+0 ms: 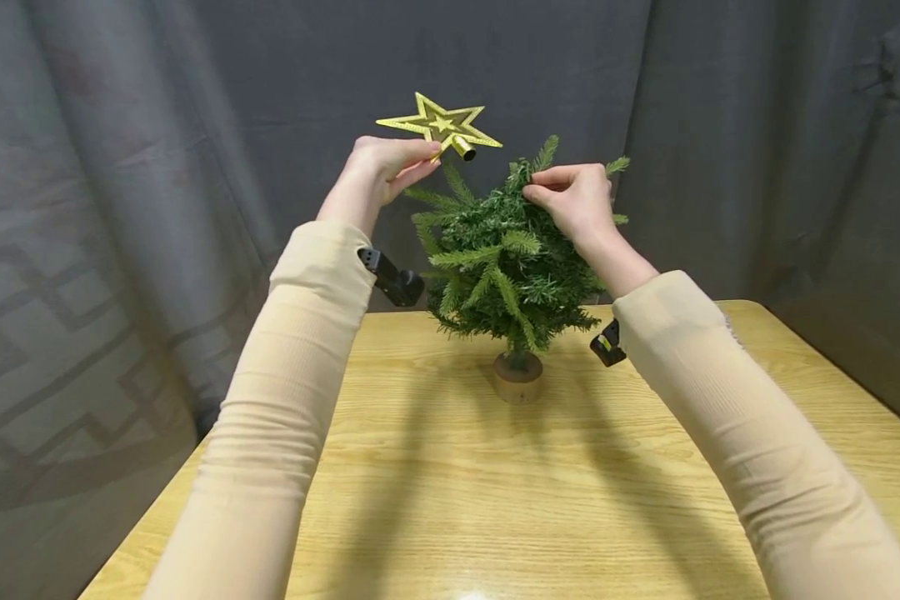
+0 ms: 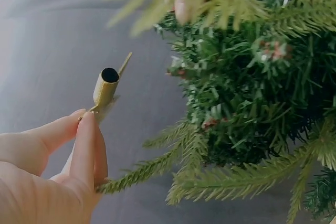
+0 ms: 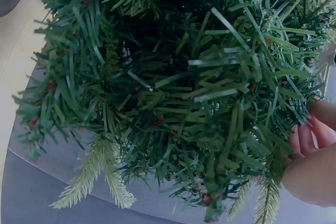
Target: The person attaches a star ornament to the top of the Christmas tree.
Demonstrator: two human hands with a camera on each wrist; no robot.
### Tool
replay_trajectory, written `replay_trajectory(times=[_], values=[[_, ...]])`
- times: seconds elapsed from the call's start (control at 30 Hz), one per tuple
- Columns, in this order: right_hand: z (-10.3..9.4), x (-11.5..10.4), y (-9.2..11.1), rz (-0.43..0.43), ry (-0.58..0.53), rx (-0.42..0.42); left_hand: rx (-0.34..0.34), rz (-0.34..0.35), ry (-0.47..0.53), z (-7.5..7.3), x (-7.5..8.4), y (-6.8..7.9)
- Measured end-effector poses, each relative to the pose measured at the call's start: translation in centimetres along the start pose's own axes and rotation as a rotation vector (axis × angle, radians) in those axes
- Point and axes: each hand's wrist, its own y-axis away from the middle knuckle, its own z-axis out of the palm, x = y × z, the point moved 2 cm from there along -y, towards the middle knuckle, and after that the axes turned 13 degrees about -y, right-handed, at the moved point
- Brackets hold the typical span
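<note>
A gold star tree topper is pinched by a lower point between the thumb and fingers of my left hand, up and left of the treetop. Its hollow socket shows a dark round opening in the left wrist view. The small artificial Christmas tree stands upright on a round wooden base. At its top, my right hand pinches a green twig with thumb and forefinger. In the right wrist view, needles partly hide the right fingers.
The tree stands toward the back of a light wooden table. Grey curtains hang behind and at both sides. Longer, lighter sprigs stick out from the tree, some close under the left hand.
</note>
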Motion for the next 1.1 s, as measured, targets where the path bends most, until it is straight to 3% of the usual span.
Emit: replay_trajectory(times=[0.2,0.6,0.9,1.1], values=[[0.0,0.1,0.2,0.008,-0.029,0.002,-0.034,0.063,-0.053,1.3,-0.3,0.2],[0.3,0.3,0.2,-0.029,-0.016,0.023,-0.062,0.09,-0.098,3.4,0.0,0.5],[0.5,0.1,0.3,-0.06,-0.028,0.031,-0.058,0.108,-0.121,4.2,0.2,0.4],[0.7,0.0,0.3,-0.071,-0.036,0.033,-0.05,0.149,-0.214,4.5,0.3,0.5]])
